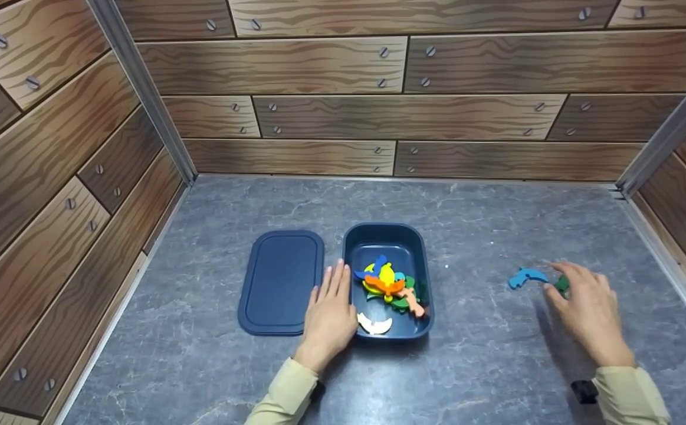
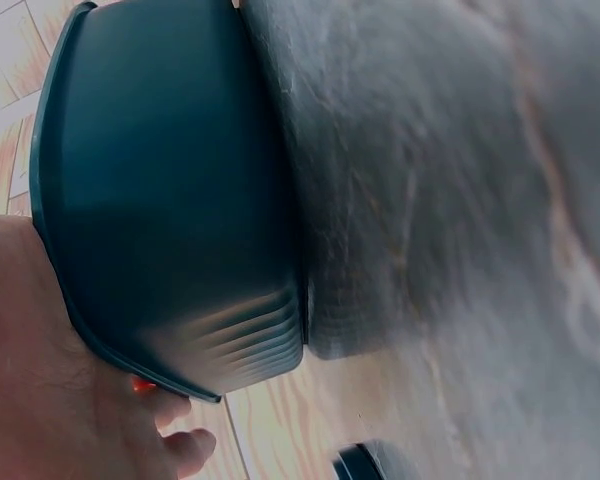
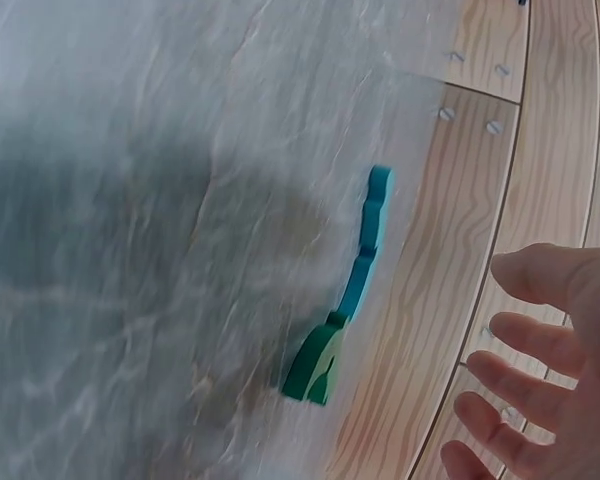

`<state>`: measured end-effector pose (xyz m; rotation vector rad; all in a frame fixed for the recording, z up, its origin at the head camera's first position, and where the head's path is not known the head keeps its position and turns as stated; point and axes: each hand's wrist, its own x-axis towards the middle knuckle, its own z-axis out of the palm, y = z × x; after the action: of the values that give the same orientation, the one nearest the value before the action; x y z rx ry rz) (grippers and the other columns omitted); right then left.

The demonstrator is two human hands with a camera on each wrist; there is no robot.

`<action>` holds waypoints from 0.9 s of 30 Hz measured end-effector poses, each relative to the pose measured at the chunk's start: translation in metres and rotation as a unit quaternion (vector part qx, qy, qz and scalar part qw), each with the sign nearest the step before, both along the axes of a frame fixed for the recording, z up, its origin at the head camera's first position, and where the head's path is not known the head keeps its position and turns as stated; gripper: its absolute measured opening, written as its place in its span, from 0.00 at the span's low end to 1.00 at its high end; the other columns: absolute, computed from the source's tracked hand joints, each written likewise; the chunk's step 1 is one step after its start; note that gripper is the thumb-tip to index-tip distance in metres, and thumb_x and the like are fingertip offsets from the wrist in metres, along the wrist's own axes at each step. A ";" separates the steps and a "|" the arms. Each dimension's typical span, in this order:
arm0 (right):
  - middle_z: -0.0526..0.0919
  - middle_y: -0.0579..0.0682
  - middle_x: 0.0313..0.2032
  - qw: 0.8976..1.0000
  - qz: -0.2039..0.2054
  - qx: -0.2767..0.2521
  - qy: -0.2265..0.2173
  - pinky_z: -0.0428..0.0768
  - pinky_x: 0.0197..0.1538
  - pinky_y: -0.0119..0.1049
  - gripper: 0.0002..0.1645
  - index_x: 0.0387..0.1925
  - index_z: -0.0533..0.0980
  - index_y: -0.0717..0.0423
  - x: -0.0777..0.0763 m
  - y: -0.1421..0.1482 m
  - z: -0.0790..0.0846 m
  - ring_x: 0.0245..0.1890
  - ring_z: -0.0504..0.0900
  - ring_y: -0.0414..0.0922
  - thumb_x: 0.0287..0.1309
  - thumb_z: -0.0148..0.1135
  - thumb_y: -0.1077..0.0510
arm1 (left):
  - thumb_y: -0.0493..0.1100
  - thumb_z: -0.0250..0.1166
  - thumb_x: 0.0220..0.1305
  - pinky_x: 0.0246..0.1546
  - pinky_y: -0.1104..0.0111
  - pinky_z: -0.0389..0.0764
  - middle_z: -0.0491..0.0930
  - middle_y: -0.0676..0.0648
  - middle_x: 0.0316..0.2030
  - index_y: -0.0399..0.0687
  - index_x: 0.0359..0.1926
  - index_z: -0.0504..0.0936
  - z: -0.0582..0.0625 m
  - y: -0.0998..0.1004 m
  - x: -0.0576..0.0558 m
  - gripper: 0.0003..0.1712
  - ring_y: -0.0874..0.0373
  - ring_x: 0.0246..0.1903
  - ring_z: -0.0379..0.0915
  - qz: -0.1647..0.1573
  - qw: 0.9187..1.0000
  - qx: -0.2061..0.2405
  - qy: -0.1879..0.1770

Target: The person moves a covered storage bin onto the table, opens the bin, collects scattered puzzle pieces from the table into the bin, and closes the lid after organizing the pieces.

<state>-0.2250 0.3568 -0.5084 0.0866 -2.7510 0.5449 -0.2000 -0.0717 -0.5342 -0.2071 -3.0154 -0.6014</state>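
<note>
A dark blue rectangular box [image 1: 387,234] stands uncovered on the table, with several small colourful animal-shaped pieces [image 1: 385,286] heaped inside and a cream crescent-shaped piece [image 1: 374,324] near its front. My left hand [image 1: 331,313] lies along the box's left side, fingers straight; in the left wrist view it is right at the rim. To the right, a blue animal-shaped piece [image 1: 527,277] and a green piece [image 1: 562,285] lie on the table. Over them hovers my right hand [image 1: 587,307], fingers spread and relaxed, holding nothing. The right wrist view shows the green piece [image 3: 315,362] beside the blue one [image 3: 368,240].
The dark blue lid [image 1: 281,282] lies flat to the left of the box, partly behind my left hand. Wood-patterned walls [image 1: 401,118] enclose the grey marbled table [image 1: 466,236] at the back and both sides.
</note>
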 end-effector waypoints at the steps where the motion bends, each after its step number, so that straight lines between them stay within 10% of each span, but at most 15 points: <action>1: 0.70 0.73 0.58 1.000 -0.002 0.001 -0.003 0.63 0.46 0.66 0.28 0.59 0.72 0.68 0.000 0.002 0.000 0.52 0.65 0.71 0.59 0.67 0.61 | 0.44 0.52 0.70 0.70 0.48 0.51 0.41 0.51 0.77 0.47 0.78 0.50 0.000 0.000 0.000 0.39 0.52 0.75 0.36 0.000 1.000 0.000 0.000; 27: 0.70 0.77 0.54 0.989 -0.030 0.016 -0.141 0.70 0.42 0.69 0.31 0.60 0.68 0.73 -0.014 0.033 -0.023 0.49 0.70 0.75 0.62 0.64 0.58 | 0.44 0.52 0.70 0.70 0.47 0.50 0.42 0.50 0.77 0.47 0.78 0.50 0.001 0.000 0.000 0.39 0.51 0.75 0.37 0.000 1.000 -0.008 0.000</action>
<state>-0.2395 0.3903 -0.5317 -0.0707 -3.0254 0.5334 -0.2002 -0.0715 -0.5333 -0.2075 -3.0209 -0.5767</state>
